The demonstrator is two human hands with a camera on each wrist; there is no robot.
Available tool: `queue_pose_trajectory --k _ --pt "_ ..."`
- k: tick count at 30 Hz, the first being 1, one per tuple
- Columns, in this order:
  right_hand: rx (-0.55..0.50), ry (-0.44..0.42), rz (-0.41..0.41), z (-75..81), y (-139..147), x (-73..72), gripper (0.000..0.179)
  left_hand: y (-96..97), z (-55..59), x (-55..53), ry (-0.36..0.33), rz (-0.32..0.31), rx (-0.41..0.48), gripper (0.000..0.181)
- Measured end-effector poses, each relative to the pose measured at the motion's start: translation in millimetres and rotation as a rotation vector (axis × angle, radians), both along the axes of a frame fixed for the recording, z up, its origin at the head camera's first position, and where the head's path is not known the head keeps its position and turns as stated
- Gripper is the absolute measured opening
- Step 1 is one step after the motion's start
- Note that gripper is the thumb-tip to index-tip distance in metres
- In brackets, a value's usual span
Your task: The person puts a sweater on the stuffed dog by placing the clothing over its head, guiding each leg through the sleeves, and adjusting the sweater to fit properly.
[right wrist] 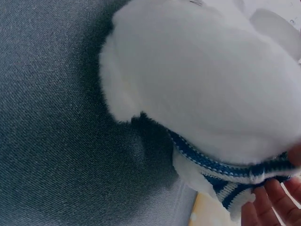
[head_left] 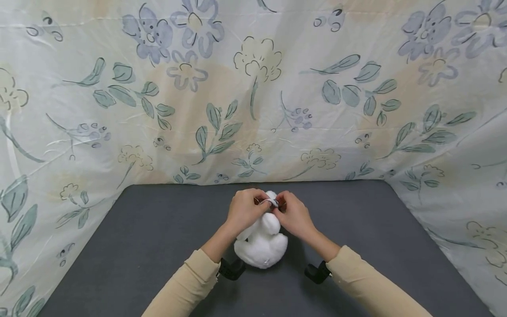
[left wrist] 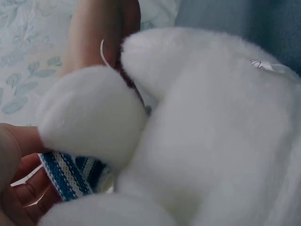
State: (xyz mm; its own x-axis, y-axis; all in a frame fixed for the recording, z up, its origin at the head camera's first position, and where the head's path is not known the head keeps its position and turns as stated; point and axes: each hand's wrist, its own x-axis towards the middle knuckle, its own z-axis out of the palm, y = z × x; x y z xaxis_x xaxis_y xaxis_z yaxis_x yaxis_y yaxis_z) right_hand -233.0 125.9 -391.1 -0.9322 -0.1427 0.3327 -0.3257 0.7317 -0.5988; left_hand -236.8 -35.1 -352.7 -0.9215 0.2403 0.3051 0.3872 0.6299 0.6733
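A white plush toy point(head_left: 261, 248) sits on the dark table, its fluffy body filling much of both wrist views. Around it runs a blue-and-white striped knitted scarf point(right wrist: 221, 167). At the toy's far side in the head view, my left hand point(head_left: 246, 210) pinches the scarf with curled fingers. Opposite it, my right hand point(head_left: 294, 215) also pinches the scarf, close to the left fingertips. In the left wrist view, the left fingers point(left wrist: 30, 188) lie behind the striped knit point(left wrist: 66, 176). The exact grip of the fingertips is partly hidden by the plush.
The dark grey table point(head_left: 166, 237) extends on both sides of the toy. A floral cloth point(head_left: 253, 110) hangs behind and beside it. Black wrist devices point(head_left: 233, 269) sit below both sleeves. A small white tag point(left wrist: 265, 65) shows on the plush.
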Motion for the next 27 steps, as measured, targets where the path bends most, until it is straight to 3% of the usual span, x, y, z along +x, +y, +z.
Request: queue_pose_trajectory --k 7,18,22,27 --pt "-0.025 -0.014 -0.010 -1.2 2 0.1 0.015 2.2 -5.5 0.2 -0.008 -0.033 -0.007 0.005" --pt "-0.080 -0.125 0.039 2.8 10 0.7 0.014 -11.1 -9.4 -0.3 -0.034 -0.124 0.025 0.009" --pt "-0.087 -0.159 0.043 4.6 13 0.3 0.014 -20.2 -8.8 2.6 -0.049 -0.187 0.070 0.014" --pt "-0.107 -0.215 0.054 8.9 16 1.5 0.013 -30.1 -10.5 4.2 -0.079 -0.296 0.048 0.030"
